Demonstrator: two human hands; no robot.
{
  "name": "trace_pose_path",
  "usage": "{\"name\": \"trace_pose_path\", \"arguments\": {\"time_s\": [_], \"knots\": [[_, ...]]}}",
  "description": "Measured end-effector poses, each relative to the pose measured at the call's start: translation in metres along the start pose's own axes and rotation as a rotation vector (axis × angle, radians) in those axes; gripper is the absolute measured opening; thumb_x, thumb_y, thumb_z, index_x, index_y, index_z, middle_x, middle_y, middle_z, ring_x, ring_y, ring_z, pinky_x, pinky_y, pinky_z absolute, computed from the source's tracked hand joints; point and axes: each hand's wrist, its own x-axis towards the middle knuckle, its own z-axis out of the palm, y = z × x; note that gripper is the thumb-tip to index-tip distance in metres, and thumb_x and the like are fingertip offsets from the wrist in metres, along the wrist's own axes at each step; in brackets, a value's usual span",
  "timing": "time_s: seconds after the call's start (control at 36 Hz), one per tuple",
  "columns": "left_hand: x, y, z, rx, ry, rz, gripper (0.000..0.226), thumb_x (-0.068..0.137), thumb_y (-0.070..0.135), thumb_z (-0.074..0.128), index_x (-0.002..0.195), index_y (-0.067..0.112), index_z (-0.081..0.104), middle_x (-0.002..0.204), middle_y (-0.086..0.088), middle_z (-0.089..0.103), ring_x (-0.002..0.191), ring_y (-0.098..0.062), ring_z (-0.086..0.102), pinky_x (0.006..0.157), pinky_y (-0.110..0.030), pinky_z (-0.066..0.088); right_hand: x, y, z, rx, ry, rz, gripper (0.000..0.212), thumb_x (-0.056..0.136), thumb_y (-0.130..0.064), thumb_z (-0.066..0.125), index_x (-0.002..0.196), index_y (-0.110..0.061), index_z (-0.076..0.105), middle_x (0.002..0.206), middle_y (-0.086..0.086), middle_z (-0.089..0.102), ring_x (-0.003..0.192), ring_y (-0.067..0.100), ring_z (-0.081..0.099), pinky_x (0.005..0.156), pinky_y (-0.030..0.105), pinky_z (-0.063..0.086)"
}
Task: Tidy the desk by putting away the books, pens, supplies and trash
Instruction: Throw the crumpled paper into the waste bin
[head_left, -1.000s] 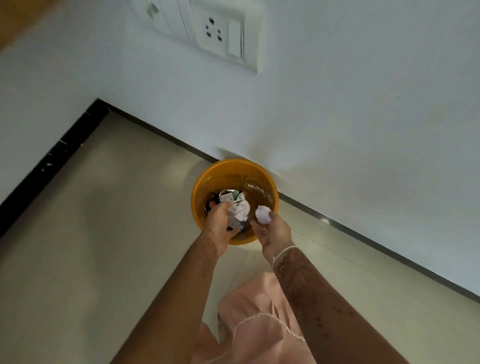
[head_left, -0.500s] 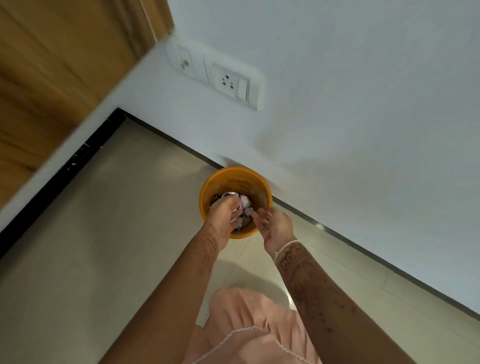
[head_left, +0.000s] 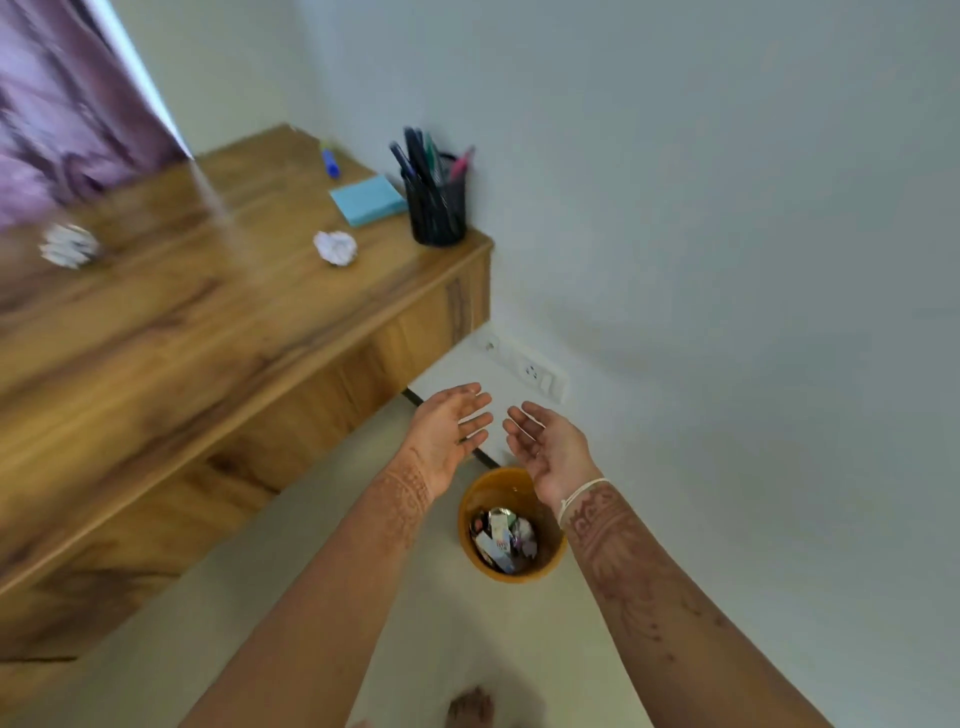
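An orange trash bin (head_left: 480, 499) stands on the floor against the wall, holding wrappers and paper scraps. My left hand (head_left: 451, 434) and my right hand (head_left: 545, 447) hover above it, palms facing each other, fingers straight, holding nothing. On the wooden desk (head_left: 182, 332) to the left lie two crumpled paper balls (head_left: 336, 248) (head_left: 69, 245), a blue sticky-note pad (head_left: 368, 200), a blue marker (head_left: 329, 162) and a black mesh pen holder (head_left: 436, 208) with several pens.
A white wall runs along the right, with a socket plate (head_left: 535, 371) low down beside the desk's end. A purple curtain (head_left: 62, 104) hangs at the far left. My foot (head_left: 470, 706) shows on the pale floor at the bottom.
Both hands let go of the crumpled paper into the bin and rose out of it, now open. The view lifted, bringing the desk top into sight.
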Motion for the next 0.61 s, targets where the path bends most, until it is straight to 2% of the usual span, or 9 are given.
{"name": "trace_pose_path", "arguments": {"time_s": [0.19,0.33,0.42,0.61], "knots": [[-0.053,0.054,-0.052,-0.009,0.119,0.104,0.023,0.101,0.018,0.047,0.117,0.010,0.062,0.109,-0.006,0.071,0.095,-0.021,0.067,0.071,-0.029,0.051,-0.048,-0.002,0.065,-0.153,-0.149,-0.013,0.020,0.097,-0.014,0.050,0.111,-0.005,0.062,0.094,0.007,0.070,0.078,0.016,0.065,0.069,0.024,0.052],[-0.083,0.080,-0.102,-0.054,0.239,0.147,0.019,0.100,0.016,0.046,0.100,0.014,0.065,0.089,-0.003,0.073,0.074,-0.018,0.066,0.065,-0.029,0.050,-0.072,0.014,0.116,-0.260,-0.239,-0.014,0.016,0.099,-0.013,0.044,0.099,-0.009,0.059,0.078,0.004,0.065,0.059,0.012,0.054,0.047,0.018,0.041],[-0.100,0.094,-0.132,-0.081,0.297,0.178,0.020,0.099,0.011,0.044,0.100,0.012,0.064,0.090,-0.004,0.071,0.066,-0.016,0.064,0.056,-0.024,0.048,-0.079,0.030,0.148,-0.329,-0.289,-0.035,0.021,0.099,-0.016,0.043,0.088,-0.012,0.060,0.074,0.002,0.064,0.055,0.010,0.053,0.045,0.017,0.038],[-0.119,0.123,-0.214,-0.166,0.391,0.246,0.020,0.100,0.011,0.042,0.096,0.015,0.061,0.089,-0.003,0.068,0.064,-0.015,0.060,0.059,-0.026,0.047,-0.084,0.087,0.229,-0.416,-0.392,-0.051,0.024,0.097,-0.013,0.044,0.079,-0.013,0.060,0.050,-0.004,0.062,0.033,0.004,0.050,0.032,0.013,0.033]]}}
